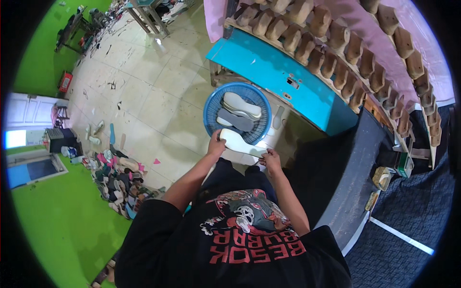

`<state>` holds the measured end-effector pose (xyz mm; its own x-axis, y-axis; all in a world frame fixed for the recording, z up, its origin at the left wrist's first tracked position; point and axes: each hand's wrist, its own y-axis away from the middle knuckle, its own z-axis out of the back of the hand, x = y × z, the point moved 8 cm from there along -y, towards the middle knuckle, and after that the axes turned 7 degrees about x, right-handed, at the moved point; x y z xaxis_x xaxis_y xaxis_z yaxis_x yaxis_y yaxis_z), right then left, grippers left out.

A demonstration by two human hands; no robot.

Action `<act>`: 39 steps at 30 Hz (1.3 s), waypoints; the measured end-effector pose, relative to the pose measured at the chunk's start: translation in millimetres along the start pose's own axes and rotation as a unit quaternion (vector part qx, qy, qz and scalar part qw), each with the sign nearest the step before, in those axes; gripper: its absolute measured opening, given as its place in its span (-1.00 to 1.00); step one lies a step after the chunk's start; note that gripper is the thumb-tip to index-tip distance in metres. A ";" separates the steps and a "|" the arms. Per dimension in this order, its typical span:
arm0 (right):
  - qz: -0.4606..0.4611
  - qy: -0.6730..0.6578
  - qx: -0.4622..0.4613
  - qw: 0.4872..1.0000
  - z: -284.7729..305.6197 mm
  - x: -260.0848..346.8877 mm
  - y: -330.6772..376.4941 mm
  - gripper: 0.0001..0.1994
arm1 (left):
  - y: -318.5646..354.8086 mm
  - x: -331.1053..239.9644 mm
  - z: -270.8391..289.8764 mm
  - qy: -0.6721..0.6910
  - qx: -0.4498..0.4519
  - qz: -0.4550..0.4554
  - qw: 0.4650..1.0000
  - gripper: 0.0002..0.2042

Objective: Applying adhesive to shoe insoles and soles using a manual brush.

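L hand pinches the sole by its wide end, R hand by the narrow, nr side of the basket, prob. best w/ light, even grip, no bending.

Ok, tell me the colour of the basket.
The basket is blue, best seen in the head view.
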<state>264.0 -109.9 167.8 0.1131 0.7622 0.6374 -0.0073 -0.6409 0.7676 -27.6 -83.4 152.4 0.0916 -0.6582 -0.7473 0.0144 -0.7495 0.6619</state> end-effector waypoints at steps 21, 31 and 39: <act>-0.007 0.214 -0.048 0.976 -66.1 -34.3 -240.2 -0.15 | -216.1 65.8 57.9 -0.209 -0.019 0.096 0.973 -0.21; 0.101 0.565 0.146 0.806 -133.4 -32.8 -203.4 -0.22 | -212.0 88.7 36.7 -0.399 0.062 -0.084 0.911 -0.31; 0.011 0.640 0.140 0.755 -128.1 -55.1 -238.9 -0.07 | -220.8 87.6 10.4 -0.575 0.149 -0.071 0.801 -0.17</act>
<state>132.3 12.9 -42.1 -0.9390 0.1004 0.3291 0.2346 -0.5127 0.8259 -33.2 23.6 -59.9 -0.8705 -0.0661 -0.4878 -0.3116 -0.6932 0.6499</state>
